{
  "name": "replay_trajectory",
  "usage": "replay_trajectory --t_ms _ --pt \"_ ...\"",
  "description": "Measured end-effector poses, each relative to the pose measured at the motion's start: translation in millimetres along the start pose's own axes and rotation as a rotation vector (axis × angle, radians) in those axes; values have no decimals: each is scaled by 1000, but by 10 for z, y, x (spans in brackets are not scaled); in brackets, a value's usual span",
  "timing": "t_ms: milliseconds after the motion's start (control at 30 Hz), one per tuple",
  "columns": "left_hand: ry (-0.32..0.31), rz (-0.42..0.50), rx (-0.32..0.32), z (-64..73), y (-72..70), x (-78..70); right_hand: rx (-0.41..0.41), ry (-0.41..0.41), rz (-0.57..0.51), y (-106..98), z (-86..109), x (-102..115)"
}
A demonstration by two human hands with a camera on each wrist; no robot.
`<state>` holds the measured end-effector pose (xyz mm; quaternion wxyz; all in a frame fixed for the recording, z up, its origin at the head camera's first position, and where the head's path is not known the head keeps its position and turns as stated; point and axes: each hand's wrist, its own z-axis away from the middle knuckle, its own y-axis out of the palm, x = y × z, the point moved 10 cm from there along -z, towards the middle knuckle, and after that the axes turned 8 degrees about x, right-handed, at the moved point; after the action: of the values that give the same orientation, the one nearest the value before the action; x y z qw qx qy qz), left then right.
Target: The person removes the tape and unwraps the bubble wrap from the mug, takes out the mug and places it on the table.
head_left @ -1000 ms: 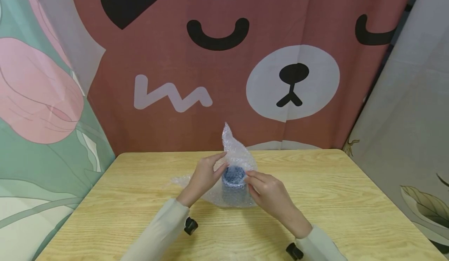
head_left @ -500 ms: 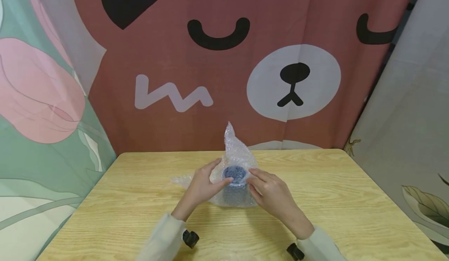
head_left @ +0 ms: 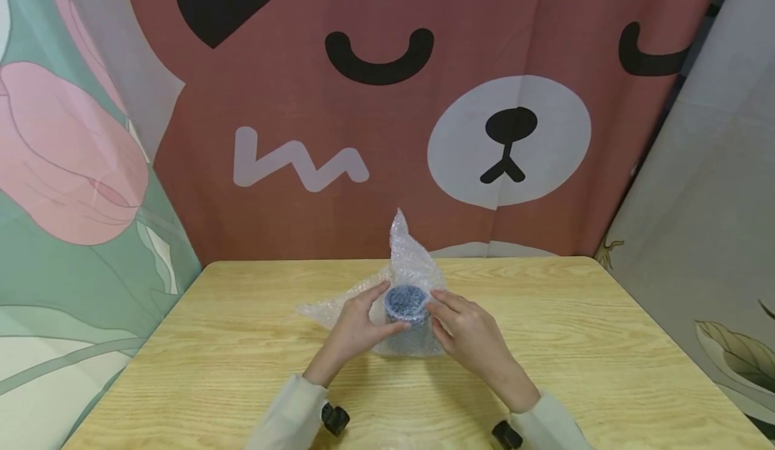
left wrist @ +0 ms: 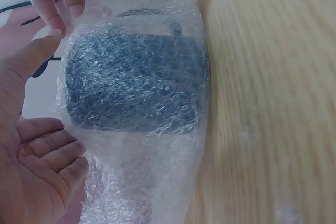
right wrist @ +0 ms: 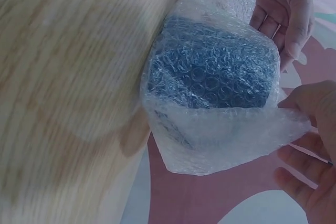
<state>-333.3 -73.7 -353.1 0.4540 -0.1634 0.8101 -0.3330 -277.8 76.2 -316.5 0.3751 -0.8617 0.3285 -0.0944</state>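
Observation:
A dark blue mug (left wrist: 136,82) stands upright on the table, wrapped in clear bubble wrap (head_left: 418,265); its handle (right wrist: 176,128) shows faintly through the plastic. My right hand (head_left: 469,329) pinches a flap of the wrap at the right of the rim, between thumb and fingers (right wrist: 299,163). On the other side my left hand (head_left: 357,325) is spread round the top of the mug. Its thumb (left wrist: 39,51) reaches across the front of the rim, and the fingers (left wrist: 58,153) lie along the wrap's left edge.
Bubble wrap rises in a peak behind the mug and trails left over the wooden table (head_left: 242,356). A curtain with a bear print (head_left: 387,134) hangs right behind the table's far edge. Small black wrist cameras (head_left: 335,418) sit at both sleeves.
My left hand has drawn back from the wrap behind the rim and spread, its thumb moving round to the mug's front. The right hand keeps its pinch at the right.

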Motion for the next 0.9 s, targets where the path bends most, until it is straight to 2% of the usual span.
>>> replay_trajectory --t_ms 200,467,900 --pt "-22 -4 8 7 32 17 12 27 -9 20 9 -20" --pt "-15 -8 1 0 39 20 -10 43 -26 -9 27 -35" --pt "-30 -3 -20 -19 29 25 -93 112 -76 -88 132 -155"
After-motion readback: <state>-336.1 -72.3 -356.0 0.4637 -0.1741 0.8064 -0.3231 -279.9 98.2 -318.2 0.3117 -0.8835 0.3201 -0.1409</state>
